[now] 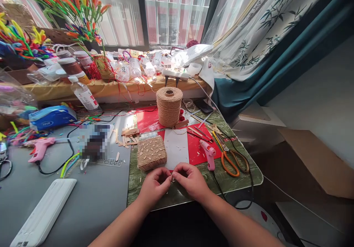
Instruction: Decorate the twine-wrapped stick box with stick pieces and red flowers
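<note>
My left hand (155, 186) and my right hand (190, 180) meet at the front edge of the green wood-pattern board (238, 173), fingertips pinched together on something tiny that I cannot make out. Just beyond my left hand lies a square block wrapped in jute twine (151, 152). Behind it a tall spool of jute twine (169, 106) stands on a red mat (197, 151), with a white sheet (176, 148) in front of it. A small pink glue gun (208, 154) and orange-handled scissors (229, 158) lie to the right of my right hand.
Wooden stick pieces (127, 135) are scattered left of the spool. On the grey table (105, 199) sit another pink glue gun (41, 149), a white flat case (44, 212) and a blue box (52, 116). Bottles, jars and pipe-cleaner flowers (80, 7) crowd the windowsill. A cardboard sheet (312, 158) lies on the right.
</note>
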### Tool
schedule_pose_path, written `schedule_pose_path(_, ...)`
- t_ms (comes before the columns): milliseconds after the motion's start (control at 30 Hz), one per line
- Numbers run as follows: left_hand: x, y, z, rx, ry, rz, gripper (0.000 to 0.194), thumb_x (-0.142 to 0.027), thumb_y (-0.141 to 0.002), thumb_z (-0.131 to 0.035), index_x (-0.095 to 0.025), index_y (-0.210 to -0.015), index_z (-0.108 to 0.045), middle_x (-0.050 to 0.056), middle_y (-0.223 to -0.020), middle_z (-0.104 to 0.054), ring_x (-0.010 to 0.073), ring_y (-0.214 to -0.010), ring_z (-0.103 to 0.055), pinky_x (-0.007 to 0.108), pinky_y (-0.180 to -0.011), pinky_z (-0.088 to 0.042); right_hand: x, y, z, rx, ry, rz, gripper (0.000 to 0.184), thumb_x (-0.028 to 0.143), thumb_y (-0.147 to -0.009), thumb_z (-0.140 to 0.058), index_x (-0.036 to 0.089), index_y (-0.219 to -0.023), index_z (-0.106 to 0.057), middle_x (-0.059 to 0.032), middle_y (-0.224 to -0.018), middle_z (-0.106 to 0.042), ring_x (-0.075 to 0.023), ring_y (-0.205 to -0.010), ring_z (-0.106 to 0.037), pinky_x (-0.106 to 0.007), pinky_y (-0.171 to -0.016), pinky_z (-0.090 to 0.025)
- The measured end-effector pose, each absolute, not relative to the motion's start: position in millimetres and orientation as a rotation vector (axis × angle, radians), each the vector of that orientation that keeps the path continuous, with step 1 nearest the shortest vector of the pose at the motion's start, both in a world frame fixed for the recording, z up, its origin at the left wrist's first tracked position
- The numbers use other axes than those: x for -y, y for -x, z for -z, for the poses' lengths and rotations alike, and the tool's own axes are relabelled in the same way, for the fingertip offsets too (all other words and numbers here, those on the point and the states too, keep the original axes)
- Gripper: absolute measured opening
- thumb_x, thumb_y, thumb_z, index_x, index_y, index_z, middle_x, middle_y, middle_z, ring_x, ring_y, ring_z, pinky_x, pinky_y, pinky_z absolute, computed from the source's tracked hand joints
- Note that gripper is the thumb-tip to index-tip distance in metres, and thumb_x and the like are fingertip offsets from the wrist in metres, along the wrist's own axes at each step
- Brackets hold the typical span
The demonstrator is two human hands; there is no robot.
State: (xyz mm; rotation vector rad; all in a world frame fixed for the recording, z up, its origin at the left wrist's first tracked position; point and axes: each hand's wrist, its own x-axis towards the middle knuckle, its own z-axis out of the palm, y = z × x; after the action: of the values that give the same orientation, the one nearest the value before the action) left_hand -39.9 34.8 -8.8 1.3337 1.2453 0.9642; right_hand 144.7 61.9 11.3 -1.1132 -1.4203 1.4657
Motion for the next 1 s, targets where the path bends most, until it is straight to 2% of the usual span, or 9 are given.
schedule_pose_path(267, -37.4, 40.7, 4.8, -1.286, -1.290, -0.971, 0.028, -0.046, -0.090, -0.068, -0.018, -0.088, -0.068, 0.003, -0.079, -0.068, 0.0156, -0.071, -0.060, 0.025, -0.065, -0.047, -55.3, -132.2, 3.9, 1.070, 1.105, -1.614, 0.025, 0.041, -0.081, -0.082, 0.018, -0.081, -0.072, 0.0004, -0.073, -0.065, -0.0143, -0.067, -0.054, -0.028, -0.067, -0.041)
schedule_pose_path(367, -38.1, 40.4, 4.0, -1.260, -1.301, -0.979, 0.029, -0.046, -0.091, -0.067, -0.018, -0.091, -0.071, 0.004, -0.084, -0.071, 0.0170, -0.075, -0.062, 0.027, -0.069, -0.050, -54.9, -131.4, 0.6, 1.074, 1.096, -1.586, 0.025, 0.042, -0.083, -0.081, 0.018, -0.082, -0.073, -0.0002, -0.074, -0.067, -0.0148, -0.068, -0.055, -0.028, -0.067, -0.042)
schedule_pose_path(500, -37.2, 41.0, 3.4, -1.260, -1.342, -0.984, 0.029, -0.045, -0.091, -0.066, -0.017, -0.086, -0.070, 0.004, -0.081, -0.070, 0.0172, -0.074, -0.062, 0.027, -0.070, -0.050, -53.4, -132.8, -2.2, 1.184, 1.121, -1.507, 0.024, 0.042, -0.086, -0.078, 0.018, -0.082, -0.073, -0.0014, -0.077, -0.069, -0.0167, -0.073, -0.059, -0.029, -0.072, -0.046)
schedule_pose_path(800, -40.4, 41.4, 1.9, -1.288, -1.259, -0.919, 0.027, -0.044, -0.086, -0.069, -0.018, -0.079, -0.065, 0.001, -0.074, -0.063, 0.0161, -0.070, -0.057, 0.025, -0.065, -0.045, -59.2, -141.0, -12.1, 1.448, 1.163, -1.453, 0.014, 0.034, -0.085, -0.073, 0.019, -0.083, -0.072, -0.0020, -0.078, -0.070, -0.0177, -0.074, -0.062, -0.029, -0.069, -0.049)
schedule_pose_path(1000, -41.2, 41.2, -0.7, -1.258, -1.299, -0.923, 0.024, -0.039, -0.087, -0.067, -0.018, -0.077, -0.063, 0.001, -0.075, -0.061, 0.0160, -0.072, -0.055, 0.025, -0.067, -0.045, -62.0, -139.0, -16.1, 1.689, 1.190, -1.188, 0.009, 0.023, -0.086, -0.069, 0.020, -0.077, -0.070, -0.0006, -0.075, -0.067, -0.0162, -0.070, -0.058, -0.028, -0.065, -0.044)
